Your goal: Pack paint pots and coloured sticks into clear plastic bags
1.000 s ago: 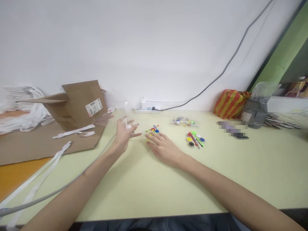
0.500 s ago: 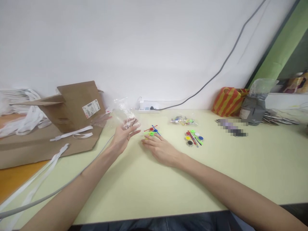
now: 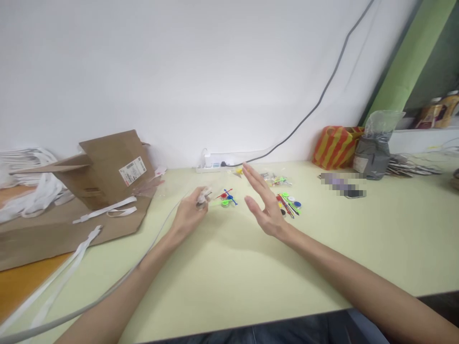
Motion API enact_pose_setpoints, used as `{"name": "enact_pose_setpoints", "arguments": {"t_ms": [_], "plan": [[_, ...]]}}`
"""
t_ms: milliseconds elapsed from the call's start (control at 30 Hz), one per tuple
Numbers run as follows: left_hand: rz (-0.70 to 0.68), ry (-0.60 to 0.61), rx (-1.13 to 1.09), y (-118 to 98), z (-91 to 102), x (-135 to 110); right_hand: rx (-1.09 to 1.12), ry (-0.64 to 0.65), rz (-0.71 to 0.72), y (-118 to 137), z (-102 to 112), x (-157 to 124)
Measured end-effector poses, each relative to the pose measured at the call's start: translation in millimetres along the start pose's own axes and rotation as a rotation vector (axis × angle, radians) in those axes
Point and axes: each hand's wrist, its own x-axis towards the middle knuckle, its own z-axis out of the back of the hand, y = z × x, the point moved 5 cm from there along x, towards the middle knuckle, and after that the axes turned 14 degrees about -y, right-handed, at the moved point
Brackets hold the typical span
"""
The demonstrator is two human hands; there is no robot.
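My left hand [image 3: 191,215] is low over the pale green table [image 3: 229,267], fingers curled round a clear plastic bag [image 3: 204,197] that is hard to make out. Just right of it lies a small cluster of coloured plastic pieces [image 3: 225,198], red, blue and green. My right hand [image 3: 263,203] is raised on edge above the table with its fingers stretched out and nothing in it. Behind that hand lies a second set of coloured discs and sticks [image 3: 289,203], partly hidden by it. A filled clear bag of pieces [image 3: 275,180] lies farther back.
An open cardboard box [image 3: 111,167] with white straps [image 3: 103,210] stands at the left. A white power strip [image 3: 211,165] with a grey cable sits against the wall. A striped bag [image 3: 335,145], a grey plastic-wrapped bundle [image 3: 373,148] and a phone [image 3: 353,193] are at the right.
My right hand has lifted off the coloured pieces and turned on edge, fingers straight. My left hand has dropped toward the table and closed, pulling the clear bag down with it.
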Motion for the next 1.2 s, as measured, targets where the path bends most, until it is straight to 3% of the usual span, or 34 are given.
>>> {"name": "enact_pose_setpoints", "arguments": {"t_ms": [133, 267, 467, 767, 900, 1000, 1067, 1200], "plan": [[-0.021, 0.100, -0.140, -12.8, -6.7, -8.1, -0.006, 0.108, 0.077, 6.3, -8.4, -5.6], [0.021, 0.204, -0.333, -28.2, -10.8, -14.3, -0.004, 0.135, 0.131, 9.3, -13.7, -10.2], [0.007, 0.219, -0.379, -44.8, -6.3, -17.2, -0.096, 0.131, 0.140, 15.3, -9.5, -8.3], [0.063, 0.238, -0.443, -41.5, -11.6, -19.3, -0.201, 0.219, 0.110, 9.2, -15.0, -10.2], [0.194, 0.215, -0.532, -32.0, -15.5, -16.9, -0.215, 0.086, 0.101, 6.9, -9.0, -7.8], [0.351, 0.128, -0.584, -21.8, -13.0, -14.0, -0.255, -0.014, 0.026, -6.9, -5.4, -8.1], [0.433, 0.073, -0.648, -16.7, -9.8, -12.2, -0.320, 0.059, -0.029, -23.2, -10.4, -12.4], [0.524, 0.036, -0.774, -10.0, -6.9, -9.5, -0.410, 0.389, -0.076, -51.1, -27.5, -28.3]]}}
